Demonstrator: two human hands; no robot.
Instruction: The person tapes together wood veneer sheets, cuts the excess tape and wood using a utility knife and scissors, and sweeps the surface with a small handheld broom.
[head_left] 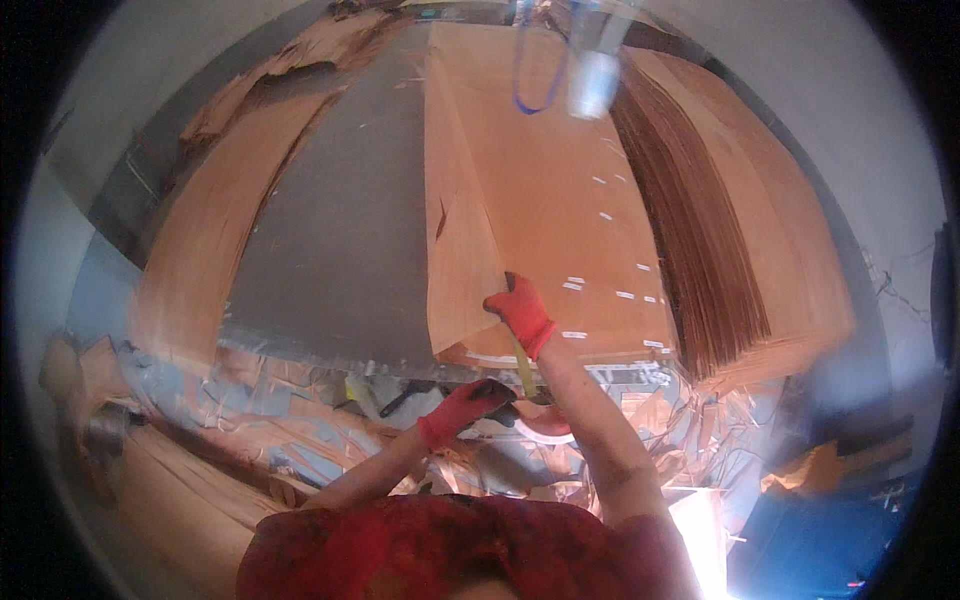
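My right hand (522, 315), in a red glove, rests at the near part of a thin wood veneer sheet (460, 270). Its fingers are closed at the upper end of a narrow yellowish strip (523, 368) that runs down toward me. That veneer lies over a wider orange-brown sheet (560, 230) dotted with small white tape pieces. Just beyond the table's front edge, my left hand (468, 410), red-gloved with dark fingers, is closed close to the strip's lower end. What it grips is hidden. A pinkish roll with a white rim (545, 428) sits beside it, partly behind my right forearm.
A thick veneer stack (700, 220) stands at the right of the grey tabletop (340, 220), and another veneer pile (225, 190) at its left. Torn veneer scraps (310, 430) litter the area below the front edge. A blurred white cylinder (595, 85) and blue loop (540, 90) hang above.
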